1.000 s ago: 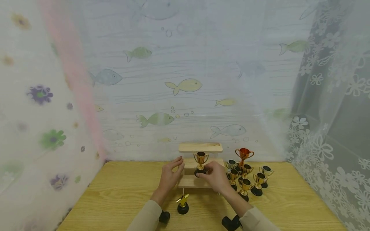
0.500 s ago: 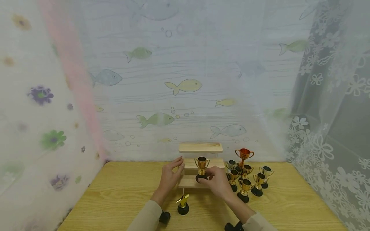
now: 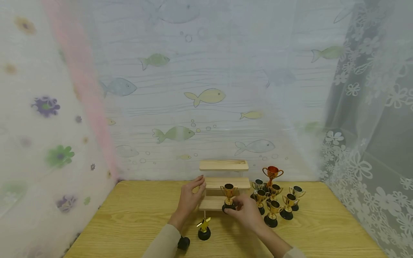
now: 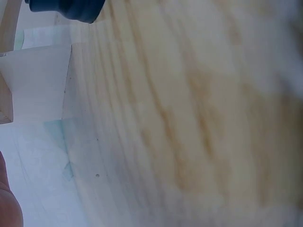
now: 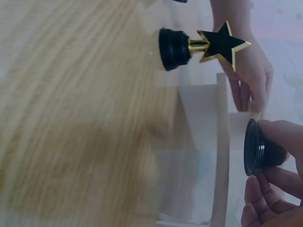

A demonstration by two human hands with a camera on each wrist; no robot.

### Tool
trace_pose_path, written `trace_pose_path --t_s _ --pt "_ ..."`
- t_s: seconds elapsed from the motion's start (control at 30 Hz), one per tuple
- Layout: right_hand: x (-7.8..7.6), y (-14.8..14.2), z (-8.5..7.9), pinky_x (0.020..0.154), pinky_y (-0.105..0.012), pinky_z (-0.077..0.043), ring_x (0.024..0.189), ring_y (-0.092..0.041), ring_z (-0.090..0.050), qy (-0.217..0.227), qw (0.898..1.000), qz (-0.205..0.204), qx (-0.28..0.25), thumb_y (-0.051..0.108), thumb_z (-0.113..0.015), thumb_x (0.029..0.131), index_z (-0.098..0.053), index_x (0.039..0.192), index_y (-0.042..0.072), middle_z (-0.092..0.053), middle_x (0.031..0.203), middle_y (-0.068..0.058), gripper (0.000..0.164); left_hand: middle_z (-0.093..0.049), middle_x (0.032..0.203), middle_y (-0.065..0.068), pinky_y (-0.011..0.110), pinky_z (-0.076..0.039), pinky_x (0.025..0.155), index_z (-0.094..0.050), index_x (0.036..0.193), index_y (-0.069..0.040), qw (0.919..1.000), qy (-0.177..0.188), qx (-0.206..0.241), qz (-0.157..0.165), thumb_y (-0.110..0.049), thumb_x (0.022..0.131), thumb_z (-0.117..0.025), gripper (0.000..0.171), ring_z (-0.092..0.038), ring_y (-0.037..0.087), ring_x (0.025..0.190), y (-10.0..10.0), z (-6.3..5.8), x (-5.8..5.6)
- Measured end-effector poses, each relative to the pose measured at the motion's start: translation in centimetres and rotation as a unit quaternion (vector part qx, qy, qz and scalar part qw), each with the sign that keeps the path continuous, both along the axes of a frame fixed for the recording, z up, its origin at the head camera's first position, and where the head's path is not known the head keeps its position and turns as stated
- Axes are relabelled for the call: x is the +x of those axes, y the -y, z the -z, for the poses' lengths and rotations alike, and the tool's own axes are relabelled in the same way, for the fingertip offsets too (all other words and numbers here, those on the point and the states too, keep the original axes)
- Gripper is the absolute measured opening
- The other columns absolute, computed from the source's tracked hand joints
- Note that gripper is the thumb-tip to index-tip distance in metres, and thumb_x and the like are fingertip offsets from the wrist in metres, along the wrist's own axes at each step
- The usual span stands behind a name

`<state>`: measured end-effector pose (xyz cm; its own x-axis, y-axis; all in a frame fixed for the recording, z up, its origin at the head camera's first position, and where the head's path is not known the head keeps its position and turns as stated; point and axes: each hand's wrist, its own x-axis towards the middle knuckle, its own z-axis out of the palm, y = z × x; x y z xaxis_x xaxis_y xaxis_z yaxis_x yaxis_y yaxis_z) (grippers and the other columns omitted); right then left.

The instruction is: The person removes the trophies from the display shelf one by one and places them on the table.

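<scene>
My right hand [image 3: 246,213] pinches a gold trophy cup [image 3: 229,191] by its black base [image 5: 270,151]. The cup stands upright in the air at the front of the lowest board of a small tiered wooden shelf [image 3: 224,182]. In the right wrist view, the base is apart from the board [image 5: 222,142]. My left hand [image 3: 190,197] holds the left end of the middle board with its fingertips. Only a bit of that hand [image 4: 9,208] shows in the left wrist view. A gold star trophy [image 3: 204,229] with a black base stands on the table before the shelf.
Several gold and silver cups [image 3: 272,213] stand close together right of the shelf, with a taller red-orange cup [image 3: 272,172] behind. A black object [image 3: 184,243] lies by the left sleeve. A fish-patterned curtain [image 3: 206,118] hangs behind the wooden table [image 3: 135,215].
My right hand has brought the gold trophy cup down and slightly right, from before the middle board to the front of the lowest one. The left hand has stayed at the shelf.
</scene>
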<state>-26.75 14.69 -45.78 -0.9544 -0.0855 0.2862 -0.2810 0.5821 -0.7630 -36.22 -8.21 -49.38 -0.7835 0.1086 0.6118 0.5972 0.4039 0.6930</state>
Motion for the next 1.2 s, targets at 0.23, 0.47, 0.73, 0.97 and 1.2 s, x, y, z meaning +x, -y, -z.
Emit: trace_pose_path --t_s 0.23,0.47,0.73,0.97,1.2 --pt "0.3 -0.4 0.6 0.060 -0.026 -0.042 0.065 -0.011 -0.049 0.009 1.000 -0.029 0.005 0.022 -0.089 0.079 -0.070 0.078 0.011 -0.055 0.074 0.003 0.022 -0.065 0.138 0.010 0.052 -0.048 0.106 -0.071 0.126 0.001 1.0000 -0.001 0.001 0.002 -0.021 0.102 -0.067 0.033 -0.063 0.031 0.126 0.1 0.1 0.0" --pt "0.9 -0.4 1.4 0.060 -0.025 -0.042 0.066 -0.009 -0.049 0.015 0.999 -0.034 0.015 0.025 -0.090 0.078 -0.070 0.076 0.013 -0.055 0.075 0.005 0.023 -0.064 0.139 0.013 0.054 -0.047 0.107 -0.071 0.127 0.002 1.0000 0.003 0.002 0.004 -0.022 0.102 -0.066 0.035 -0.061 0.033 0.128 0.1 0.2 -0.1" --pt "1.4 -0.5 2.2 0.061 -0.026 -0.045 0.072 -0.013 -0.053 0.040 0.997 -0.063 0.006 0.021 -0.089 0.079 -0.078 0.097 0.004 -0.062 0.084 -0.001 0.027 -0.064 0.138 0.011 0.053 -0.047 0.107 -0.071 0.126 0.001 1.0000 0.005 0.003 0.005 -0.022 0.102 -0.067 0.034 -0.061 0.032 0.128 0.0 0.1 0.1" --pt "1.3 -0.4 2.8 0.059 -0.026 -0.044 0.070 -0.011 -0.053 0.054 0.995 -0.086 0.013 0.022 -0.089 0.079 -0.077 0.093 0.006 -0.062 0.081 0.001 0.024 -0.064 0.140 0.012 0.054 -0.046 0.107 -0.070 0.128 0.000 0.9999 0.011 0.006 0.004 -0.024 0.102 -0.066 0.035 -0.060 0.032 0.130 0.0 0.1 0.1" --pt "1.0 -0.6 3.8 0.062 -0.029 -0.049 0.077 -0.013 -0.059 0.096 0.989 -0.111 0.019 0.017 -0.088 0.079 -0.076 0.102 0.001 -0.068 0.091 -0.001 0.030 -0.063 0.139 0.014 0.054 -0.045 0.108 -0.070 0.127 0.001 0.9999 0.017 0.002 0.004 -0.023 0.102 -0.066 0.035 -0.059 0.033 0.130 0.0 0.0 0.0"
